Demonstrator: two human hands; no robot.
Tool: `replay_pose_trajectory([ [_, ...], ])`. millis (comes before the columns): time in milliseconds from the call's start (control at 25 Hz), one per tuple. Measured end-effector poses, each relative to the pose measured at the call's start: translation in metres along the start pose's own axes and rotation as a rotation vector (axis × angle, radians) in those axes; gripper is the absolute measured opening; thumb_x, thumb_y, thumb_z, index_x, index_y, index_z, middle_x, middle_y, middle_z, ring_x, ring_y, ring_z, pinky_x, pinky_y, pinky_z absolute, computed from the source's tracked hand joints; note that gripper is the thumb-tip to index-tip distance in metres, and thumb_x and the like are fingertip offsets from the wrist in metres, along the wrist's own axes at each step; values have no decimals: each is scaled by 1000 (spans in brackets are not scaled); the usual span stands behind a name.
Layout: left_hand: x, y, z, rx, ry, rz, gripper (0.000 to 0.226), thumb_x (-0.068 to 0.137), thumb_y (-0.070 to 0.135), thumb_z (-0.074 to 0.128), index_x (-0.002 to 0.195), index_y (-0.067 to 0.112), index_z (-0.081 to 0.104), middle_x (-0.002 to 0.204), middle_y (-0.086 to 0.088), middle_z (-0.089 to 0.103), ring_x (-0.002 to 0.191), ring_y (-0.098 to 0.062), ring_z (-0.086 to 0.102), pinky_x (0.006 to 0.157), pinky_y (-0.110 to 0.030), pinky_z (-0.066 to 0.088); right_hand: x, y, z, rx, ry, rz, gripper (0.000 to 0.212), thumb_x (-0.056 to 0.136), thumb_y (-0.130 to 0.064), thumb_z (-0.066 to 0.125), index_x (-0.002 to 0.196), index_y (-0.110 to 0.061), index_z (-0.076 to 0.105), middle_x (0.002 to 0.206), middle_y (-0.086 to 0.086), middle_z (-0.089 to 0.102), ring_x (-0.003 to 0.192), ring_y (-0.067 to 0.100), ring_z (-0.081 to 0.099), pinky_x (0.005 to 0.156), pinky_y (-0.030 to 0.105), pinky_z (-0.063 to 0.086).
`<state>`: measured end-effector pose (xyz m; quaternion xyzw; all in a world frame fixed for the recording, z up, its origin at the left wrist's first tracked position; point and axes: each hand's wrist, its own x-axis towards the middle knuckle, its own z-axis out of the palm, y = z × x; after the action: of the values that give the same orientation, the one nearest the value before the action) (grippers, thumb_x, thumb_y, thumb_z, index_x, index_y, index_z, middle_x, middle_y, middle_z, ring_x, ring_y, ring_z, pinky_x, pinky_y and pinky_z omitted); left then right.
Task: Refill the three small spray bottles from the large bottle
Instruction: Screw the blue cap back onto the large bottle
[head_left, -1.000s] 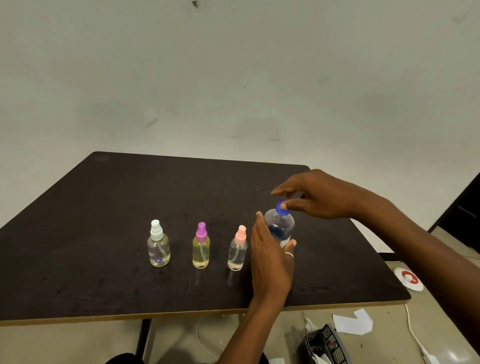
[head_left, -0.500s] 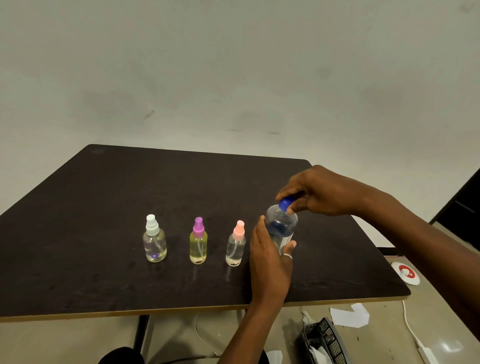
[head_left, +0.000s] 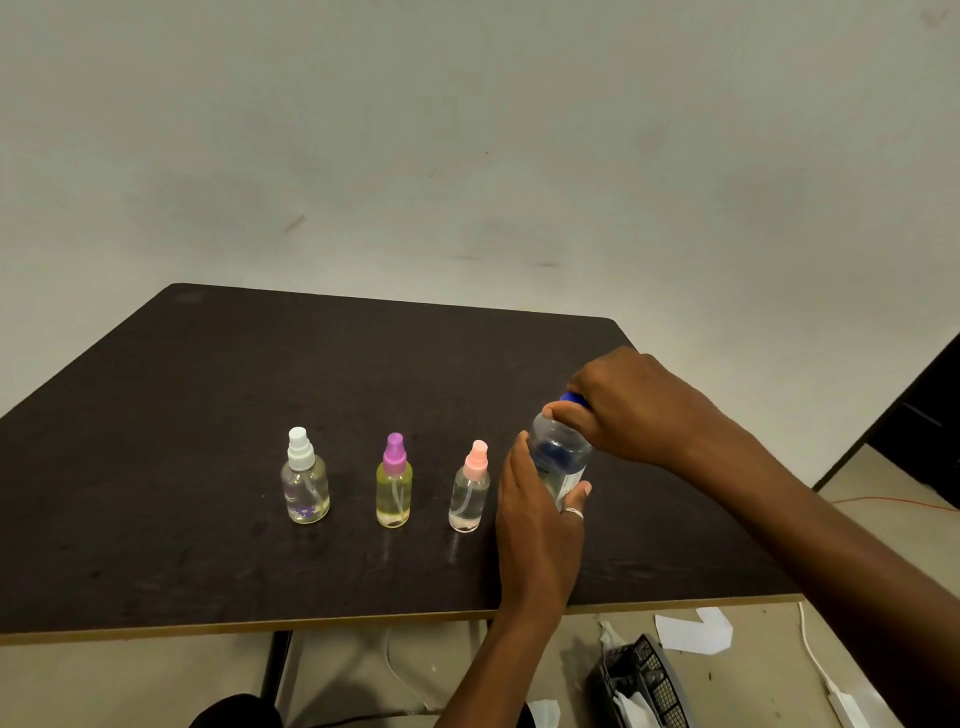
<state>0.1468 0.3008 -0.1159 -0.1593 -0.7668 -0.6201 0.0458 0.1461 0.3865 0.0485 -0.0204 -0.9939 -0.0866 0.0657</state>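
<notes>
Three small spray bottles stand in a row on the dark table (head_left: 208, 395): a white-capped one (head_left: 304, 478) at the left, a purple-capped yellowish one (head_left: 394, 483) in the middle, a pink-capped one (head_left: 470, 488) at the right. Just right of them stands the large clear bottle (head_left: 561, 457). My left hand (head_left: 535, 525) grips its body from the near side. My right hand (head_left: 628, 405) comes from the right and its fingers curl round the blue cap (head_left: 571, 399), which is mostly hidden.
The table's front edge (head_left: 363, 621) runs close below my left wrist. On the floor at the lower right lie a grey mesh basket (head_left: 644, 686), paper scraps (head_left: 696, 631) and a white cable (head_left: 815, 670). A dark object (head_left: 930, 415) stands at the far right.
My right hand came down from hovering over the blue cap and closed its fingers round it. My left hand kept its hold on the bottle's body.
</notes>
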Motion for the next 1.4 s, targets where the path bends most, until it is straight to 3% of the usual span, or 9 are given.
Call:
replay_pose_trajectory([
  [240, -1, 2, -1, 32, 2, 8, 77, 87, 35, 72, 151, 22, 30, 152, 5, 42, 140, -10, 40, 110, -21, 36, -1, 14, -17, 166, -41, -60, 49, 88, -59, 53, 79, -14, 68, 72, 3, 66, 62, 14, 57, 61, 30, 48],
  [320, 0, 2, -1, 48, 13, 14, 79, 86, 34, 73, 150, 22, 31, 152, 5, 42, 139, -10, 40, 109, -19, 37, -2, 24, -24, 189, -59, -142, 34, 88, -48, 62, 104, -19, 71, 97, -1, 70, 78, 11, 59, 69, 22, 45],
  [400, 1, 1, -1, 71, 16, 16, 79, 85, 34, 74, 150, 21, 30, 152, 4, 42, 139, -11, 40, 108, -19, 37, 0, 30, -27, 191, -111, -230, 39, 88, -28, 69, 126, -23, 64, 119, -5, 66, 94, 4, 58, 80, 13, 44],
  [480, 1, 0, -1, 76, 3, 14, 80, 86, 36, 72, 151, 21, 29, 153, 4, 41, 140, -11, 40, 107, -18, 37, 2, 31, -25, 222, -127, -261, 41, 86, -15, 71, 126, -22, 65, 122, -4, 66, 98, 1, 58, 83, 8, 43],
  [600, 1, 0, -1, 77, -7, 6, 80, 86, 38, 71, 151, 21, 27, 154, 4, 40, 141, -12, 39, 108, -19, 35, 2, 30, -24, 252, -110, -251, 38, 86, -12, 71, 123, -20, 67, 118, -4, 69, 95, -2, 58, 79, 3, 41],
  [880, 1, 2, 0, 64, 2, 0, 81, 85, 35, 73, 151, 21, 28, 154, 3, 40, 141, -12, 39, 111, -27, 40, 1, 20, -23, 171, -70, -238, 34, 86, -14, 71, 120, -15, 68, 113, 0, 72, 98, 11, 66, 83, 15, 45],
  [1120, 2, 2, -1, 76, -7, -9, 80, 86, 36, 72, 152, 21, 28, 154, 2, 40, 141, -14, 39, 111, -31, 41, -2, 15, -21, 127, -41, -200, 24, 89, -23, 65, 109, -13, 73, 96, 4, 75, 81, 16, 66, 77, 30, 54],
  [1320, 2, 1, 0, 41, -27, -36, 77, 88, 35, 71, 151, 22, 29, 153, 3, 41, 140, -14, 41, 111, -35, 42, -2, 8, -16, 89, -54, -101, 27, 93, -36, 59, 82, -14, 70, 63, -2, 58, 55, 12, 51, 57, 19, 36],
  [1400, 3, 0, 1, 38, -21, -40, 76, 88, 35, 71, 150, 21, 31, 152, 3, 42, 139, -14, 42, 112, -35, 41, -4, 5, -13, 85, -45, -63, 34, 93, -37, 59, 63, -21, 55, 55, -8, 45, 50, 10, 45, 53, 17, 29],
])
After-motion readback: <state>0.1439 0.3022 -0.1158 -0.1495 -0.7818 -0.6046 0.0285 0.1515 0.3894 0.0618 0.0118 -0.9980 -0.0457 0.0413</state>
